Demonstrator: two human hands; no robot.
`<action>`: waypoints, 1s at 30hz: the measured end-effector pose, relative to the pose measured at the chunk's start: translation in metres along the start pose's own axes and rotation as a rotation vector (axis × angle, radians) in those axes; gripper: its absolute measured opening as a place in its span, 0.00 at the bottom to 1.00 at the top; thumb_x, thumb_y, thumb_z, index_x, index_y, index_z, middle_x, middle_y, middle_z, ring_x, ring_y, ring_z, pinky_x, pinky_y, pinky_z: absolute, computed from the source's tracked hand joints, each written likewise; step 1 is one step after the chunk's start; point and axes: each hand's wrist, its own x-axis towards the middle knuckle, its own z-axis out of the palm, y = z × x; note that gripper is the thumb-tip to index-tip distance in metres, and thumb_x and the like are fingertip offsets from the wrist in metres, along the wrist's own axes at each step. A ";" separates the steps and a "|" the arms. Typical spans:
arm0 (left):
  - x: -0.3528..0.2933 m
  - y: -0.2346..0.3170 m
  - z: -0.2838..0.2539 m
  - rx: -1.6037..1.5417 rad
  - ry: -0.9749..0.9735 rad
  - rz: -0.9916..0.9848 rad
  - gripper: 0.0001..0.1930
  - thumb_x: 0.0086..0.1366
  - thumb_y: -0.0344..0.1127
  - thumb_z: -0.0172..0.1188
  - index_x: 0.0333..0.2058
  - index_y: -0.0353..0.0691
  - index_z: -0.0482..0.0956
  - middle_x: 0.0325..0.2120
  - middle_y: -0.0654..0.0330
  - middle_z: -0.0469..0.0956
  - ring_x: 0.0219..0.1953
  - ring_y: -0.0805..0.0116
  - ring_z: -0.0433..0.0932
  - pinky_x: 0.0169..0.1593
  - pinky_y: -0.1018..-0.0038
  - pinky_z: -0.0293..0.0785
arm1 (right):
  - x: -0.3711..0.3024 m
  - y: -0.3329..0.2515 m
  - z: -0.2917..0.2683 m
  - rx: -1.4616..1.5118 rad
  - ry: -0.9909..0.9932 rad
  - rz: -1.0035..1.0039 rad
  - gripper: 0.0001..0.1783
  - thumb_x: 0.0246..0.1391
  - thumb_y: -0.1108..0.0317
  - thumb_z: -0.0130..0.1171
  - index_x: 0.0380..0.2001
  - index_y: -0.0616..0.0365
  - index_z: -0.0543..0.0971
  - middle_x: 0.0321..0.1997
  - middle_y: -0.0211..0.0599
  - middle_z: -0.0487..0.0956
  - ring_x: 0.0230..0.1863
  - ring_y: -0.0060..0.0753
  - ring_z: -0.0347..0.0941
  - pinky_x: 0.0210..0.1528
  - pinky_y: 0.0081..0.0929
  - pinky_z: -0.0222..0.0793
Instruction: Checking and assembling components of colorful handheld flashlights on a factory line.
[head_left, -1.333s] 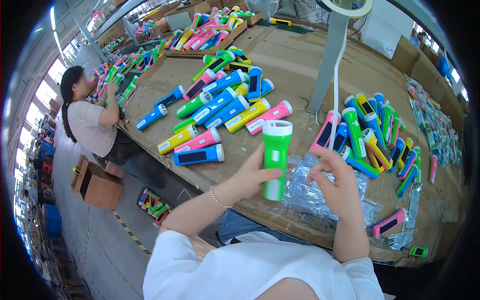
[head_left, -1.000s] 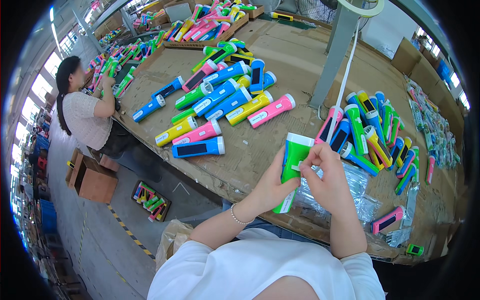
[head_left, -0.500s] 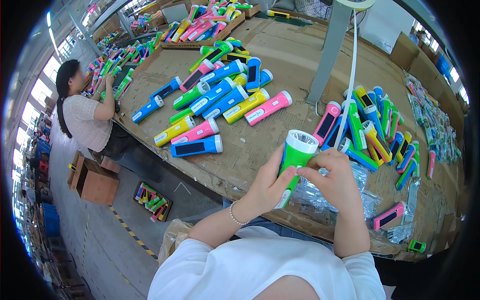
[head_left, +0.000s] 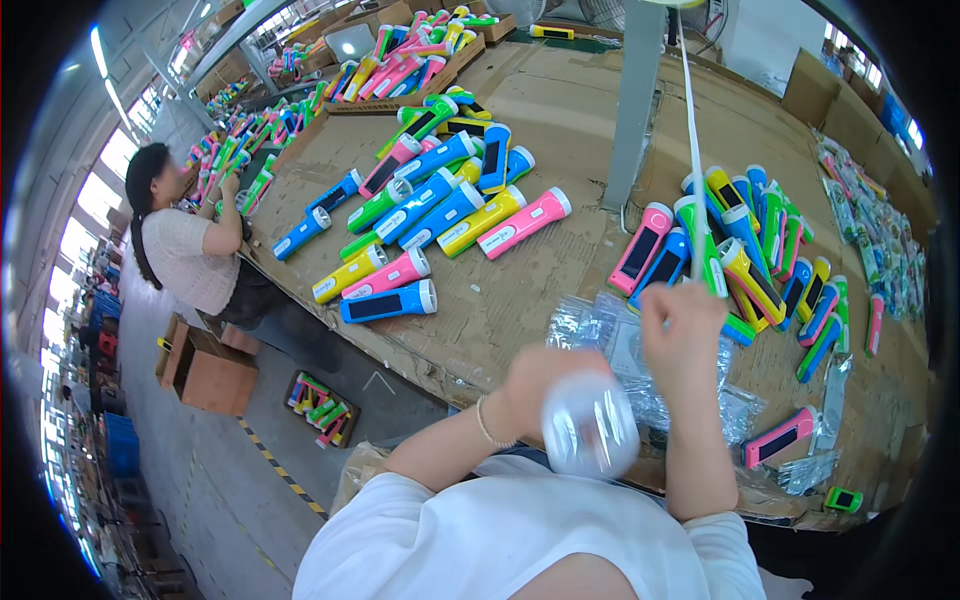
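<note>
My left hand [head_left: 545, 383] is closed around a flashlight [head_left: 590, 428], tilted so that its white head and clear lens face up toward me; motion blurs it and hides most of its body. To the right of it, my right hand [head_left: 684, 335] is raised with curled fingers, also blurred. Whether anything is in those fingers is hidden. Beneath and between my hands lies a pile of clear plastic bags [head_left: 592, 325] on the cardboard-covered table [head_left: 480, 345].
Loose flashlights [head_left: 405, 225] lie at the left and a second heap [head_left: 755, 240] at the right. Bagged ones [head_left: 870, 230] line the far right. A metal post [head_left: 634, 110] and a hanging white strap [head_left: 692, 130] stand ahead. A co-worker [head_left: 185, 240] works at the left.
The green flashlight in my left hand has tipped toward me and come lower, its lens now facing up. My right hand has come away from it, upward and slightly right.
</note>
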 end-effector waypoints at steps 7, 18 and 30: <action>0.068 -0.011 0.028 -0.109 0.301 -0.615 0.27 0.64 0.32 0.58 0.61 0.38 0.64 0.43 0.56 0.78 0.37 0.67 0.80 0.41 0.70 0.78 | 0.000 0.028 -0.034 0.194 0.292 -0.123 0.06 0.49 0.71 0.65 0.33 0.53 0.84 0.33 0.30 0.81 0.45 0.38 0.75 0.63 0.46 0.56; 0.091 -0.066 0.038 -0.640 0.256 -0.355 0.35 0.63 0.27 0.56 0.68 0.39 0.56 0.66 0.56 0.57 0.68 0.61 0.58 0.69 0.66 0.56 | -0.011 0.032 -0.052 0.461 0.330 -0.364 0.14 0.42 0.73 0.68 0.36 0.56 0.84 0.34 0.36 0.81 0.47 0.44 0.74 0.65 0.53 0.56; -0.128 -0.058 -0.175 0.831 0.518 -0.571 0.18 0.56 0.28 0.62 0.48 0.39 0.78 0.47 0.51 0.77 0.52 0.51 0.75 0.57 0.62 0.70 | -0.008 -0.138 0.036 -0.451 -0.325 -1.218 0.11 0.46 0.67 0.58 0.31 0.57 0.86 0.35 0.41 0.82 0.50 0.49 0.74 0.68 0.68 0.46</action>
